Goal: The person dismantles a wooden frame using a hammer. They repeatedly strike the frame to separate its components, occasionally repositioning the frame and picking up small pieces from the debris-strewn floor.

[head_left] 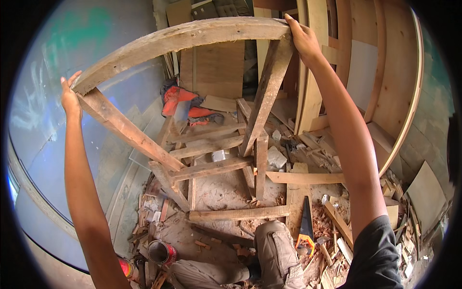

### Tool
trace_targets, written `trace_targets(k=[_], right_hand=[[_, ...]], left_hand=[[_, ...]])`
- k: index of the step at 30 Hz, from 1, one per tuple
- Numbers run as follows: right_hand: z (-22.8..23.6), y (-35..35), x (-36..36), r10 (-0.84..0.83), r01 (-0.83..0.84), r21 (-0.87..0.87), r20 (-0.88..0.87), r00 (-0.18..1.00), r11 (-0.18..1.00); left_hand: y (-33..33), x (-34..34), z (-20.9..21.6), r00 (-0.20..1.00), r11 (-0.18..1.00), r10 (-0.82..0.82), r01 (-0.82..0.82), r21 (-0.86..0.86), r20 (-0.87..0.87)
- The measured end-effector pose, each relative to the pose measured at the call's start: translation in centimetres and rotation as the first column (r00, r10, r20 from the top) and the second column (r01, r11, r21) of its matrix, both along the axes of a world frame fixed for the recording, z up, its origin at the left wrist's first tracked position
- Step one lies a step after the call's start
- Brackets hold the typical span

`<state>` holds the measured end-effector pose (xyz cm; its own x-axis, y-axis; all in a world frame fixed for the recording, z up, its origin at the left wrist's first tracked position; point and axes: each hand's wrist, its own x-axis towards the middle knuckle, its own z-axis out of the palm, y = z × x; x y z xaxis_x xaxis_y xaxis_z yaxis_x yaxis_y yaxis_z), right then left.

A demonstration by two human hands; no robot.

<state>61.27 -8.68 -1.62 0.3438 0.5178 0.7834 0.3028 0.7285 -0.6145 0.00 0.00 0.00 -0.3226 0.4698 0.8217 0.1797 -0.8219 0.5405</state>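
Note:
A rough wooden frame, shaped like a chair [214, 168], stands on the floor before me. Two slanting posts rise from its seat part, and a long top rail [183, 36] lies across their upper ends. My left hand [71, 99] is closed on the rail's left end, with the thumb and fingers showing at its edge. Around the right end, above the right post [269, 91], my right hand [302, 41] is closed. Both arms are stretched far forward and raised. The undersides of the joints are partly hidden.
A handsaw [306, 221] with an orange handle and a hammer [325, 250] lie beside my right knee. An open tin can [162, 252] stands near my left leg. Wood scraps and shavings litter the floor. Boards [315, 62] lean at the back; orange-and-dark cloth [185, 103] lies behind the frame.

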Motion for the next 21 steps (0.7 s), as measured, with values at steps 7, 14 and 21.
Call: trace_targets(k=[7,14,21], right_hand=[[1.0,1.8,3.6,-0.002,0.007,-0.033,0.132,0.991,0.999],[3.8,0.9,1.6,-0.01,0.013,-0.297,0.012,1.0,0.955],[3.4,1.8,0.3,-0.194,0.185,-0.137,-0.057,0.979,0.973]], left_hand=[[-1.1,1.2,-0.6,1.0,0.997,0.017,-0.017,-0.073,-0.003],[-2.5,3.3,-0.3,0.937,0.951,-0.241,0.279,-0.13,0.252],[-4.0,3.8,-0.9,0.945,0.964,-0.226,0.252,-0.085,0.237]])
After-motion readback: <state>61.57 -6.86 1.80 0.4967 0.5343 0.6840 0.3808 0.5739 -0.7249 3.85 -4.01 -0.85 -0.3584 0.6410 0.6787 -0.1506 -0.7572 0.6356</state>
